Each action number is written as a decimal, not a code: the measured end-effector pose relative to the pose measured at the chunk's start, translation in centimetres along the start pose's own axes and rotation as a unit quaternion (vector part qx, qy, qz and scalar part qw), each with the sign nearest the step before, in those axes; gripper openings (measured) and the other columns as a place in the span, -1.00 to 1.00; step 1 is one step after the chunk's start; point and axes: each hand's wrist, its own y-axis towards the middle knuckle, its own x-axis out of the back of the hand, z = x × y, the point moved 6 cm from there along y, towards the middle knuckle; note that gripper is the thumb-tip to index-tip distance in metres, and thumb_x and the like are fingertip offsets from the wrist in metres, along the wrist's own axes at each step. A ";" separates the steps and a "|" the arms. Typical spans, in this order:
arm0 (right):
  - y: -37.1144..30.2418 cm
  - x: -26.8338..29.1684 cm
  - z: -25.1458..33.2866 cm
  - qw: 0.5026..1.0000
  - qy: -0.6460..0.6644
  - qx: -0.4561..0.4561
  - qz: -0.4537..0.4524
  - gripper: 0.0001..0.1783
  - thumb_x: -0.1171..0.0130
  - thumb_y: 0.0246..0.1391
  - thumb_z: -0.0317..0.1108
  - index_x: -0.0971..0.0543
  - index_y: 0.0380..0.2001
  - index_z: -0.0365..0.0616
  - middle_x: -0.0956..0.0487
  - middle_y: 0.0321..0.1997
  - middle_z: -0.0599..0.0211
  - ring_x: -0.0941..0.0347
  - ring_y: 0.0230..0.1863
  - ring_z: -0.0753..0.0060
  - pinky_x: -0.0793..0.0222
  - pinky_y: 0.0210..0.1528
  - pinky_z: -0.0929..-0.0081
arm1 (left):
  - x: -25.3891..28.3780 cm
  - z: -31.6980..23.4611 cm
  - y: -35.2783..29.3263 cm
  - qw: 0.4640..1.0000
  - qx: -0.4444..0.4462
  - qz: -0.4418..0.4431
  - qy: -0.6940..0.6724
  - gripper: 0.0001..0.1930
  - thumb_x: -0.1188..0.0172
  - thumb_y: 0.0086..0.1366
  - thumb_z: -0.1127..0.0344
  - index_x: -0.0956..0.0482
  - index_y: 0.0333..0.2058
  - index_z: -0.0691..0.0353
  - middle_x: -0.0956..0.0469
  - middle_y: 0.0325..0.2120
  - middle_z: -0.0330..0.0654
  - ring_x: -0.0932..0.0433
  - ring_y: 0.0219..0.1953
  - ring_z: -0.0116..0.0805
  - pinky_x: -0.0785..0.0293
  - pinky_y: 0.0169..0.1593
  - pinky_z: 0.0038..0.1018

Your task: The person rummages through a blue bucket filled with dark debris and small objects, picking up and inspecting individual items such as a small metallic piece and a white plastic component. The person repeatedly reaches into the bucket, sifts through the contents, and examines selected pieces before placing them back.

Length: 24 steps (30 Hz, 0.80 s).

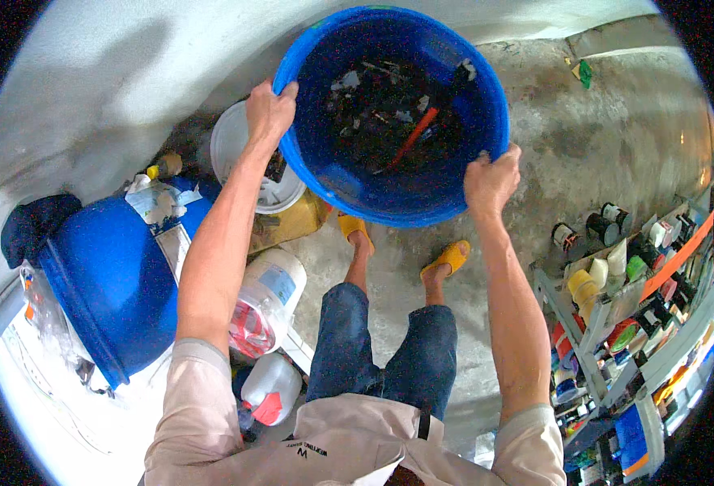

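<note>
While gripped (both hands (269,112) (490,180)): blue tub (325,174).

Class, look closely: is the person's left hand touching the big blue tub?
Touching. The head view shows the left hand gripping the blue tub by its rim, fingers curled over the edge.

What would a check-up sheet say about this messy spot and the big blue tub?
Surface: bare concrete floor, stained and dusty.
Job's things: blue tub held up off the floor, with dark scraps and an orange stick inside.
Clutter: blue barrel on its side, white bucket, two white jugs.
Grippers: left hand and right hand each grip the tub's rim.
Cables: nothing seen.
Surroundings: grey wall at left, metal shelf of cans and jars at right, yellow sandals on the feet.
</note>
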 end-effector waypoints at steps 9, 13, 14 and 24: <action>-0.3 3.8 -9.0 0.997 0.076 0.010 -0.011 -0.60 -0.16 0.01 -0.47 -0.42 -0.03 -0.20 -0.59 -0.25 -0.08 -0.53 -0.20 -0.17 -0.39 -0.12 0.04 | -0.5 -6.0 -10.0 0.997 -0.069 -0.010 0.032 -0.63 -0.20 0.16 0.16 -0.58 -0.25 0.42 -0.58 -0.33 0.17 -0.56 -0.22 0.12 -0.41 -0.09 -0.14; -3.3 5.7 -15.3 0.991 0.121 0.032 -0.035 -0.58 -0.12 0.02 -0.52 -0.42 0.01 -0.22 -0.60 -0.27 -0.08 -0.55 -0.20 -0.13 -0.41 -0.10 0.12 | -2.3 -7.3 -16.7 0.988 -0.114 -0.089 0.048 -0.65 -0.15 0.21 0.21 -0.53 -0.18 0.43 -0.50 -0.29 0.15 -0.49 -0.19 0.10 -0.35 -0.06 -0.16; -4.6 5.3 -17.3 0.991 0.128 0.022 -0.035 -0.58 -0.12 0.03 -0.50 -0.41 0.02 -0.23 -0.59 -0.21 -0.06 -0.54 -0.15 -0.12 -0.40 -0.07 0.15 | -2.5 -7.5 -18.5 0.983 -0.130 -0.123 0.042 -0.66 -0.14 0.23 0.23 -0.52 -0.16 0.42 -0.48 -0.29 0.14 -0.47 -0.19 0.09 -0.34 -0.06 -0.17; -14.5 4.8 -28.7 0.962 0.257 -0.050 -0.079 -0.65 -0.22 0.08 -0.27 -0.49 -0.10 -0.23 -0.60 -0.21 0.13 -0.50 -0.19 0.17 -0.37 -0.07 0.26 | -4.7 -7.0 -30.9 0.984 -0.155 -0.082 0.039 -0.60 -0.14 0.29 0.16 -0.35 -0.12 0.41 -0.38 -0.28 0.11 -0.41 -0.19 0.06 -0.29 -0.09 -0.15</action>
